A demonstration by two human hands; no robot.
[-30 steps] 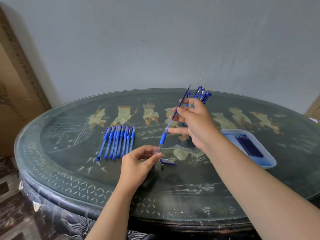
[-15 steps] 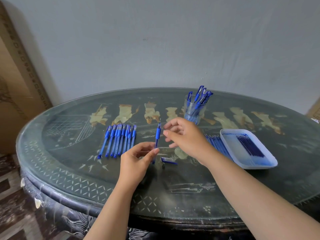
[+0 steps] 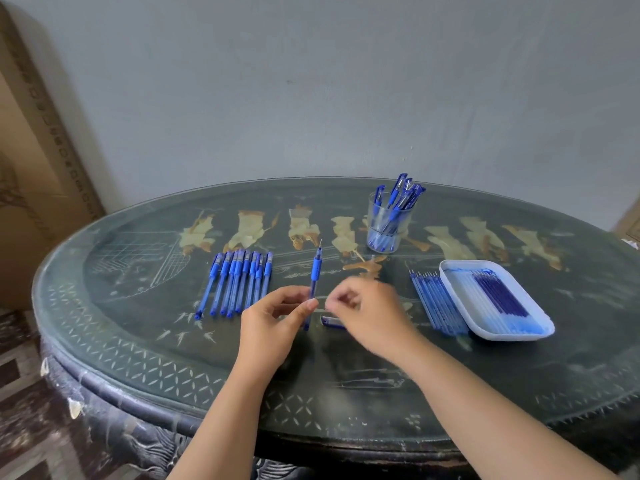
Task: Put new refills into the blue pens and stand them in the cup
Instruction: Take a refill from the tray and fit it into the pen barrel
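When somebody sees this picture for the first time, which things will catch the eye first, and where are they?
First, the blue pen, held nearly upright, tip up, by the left hand at the middle of the table. Next, the clear cup with standing pens at the back, and the row of pens lying to the left.

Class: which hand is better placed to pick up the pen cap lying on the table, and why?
Right. The right hand hovers just over the pen cap, while the left hand is busy gripping the upright pen.
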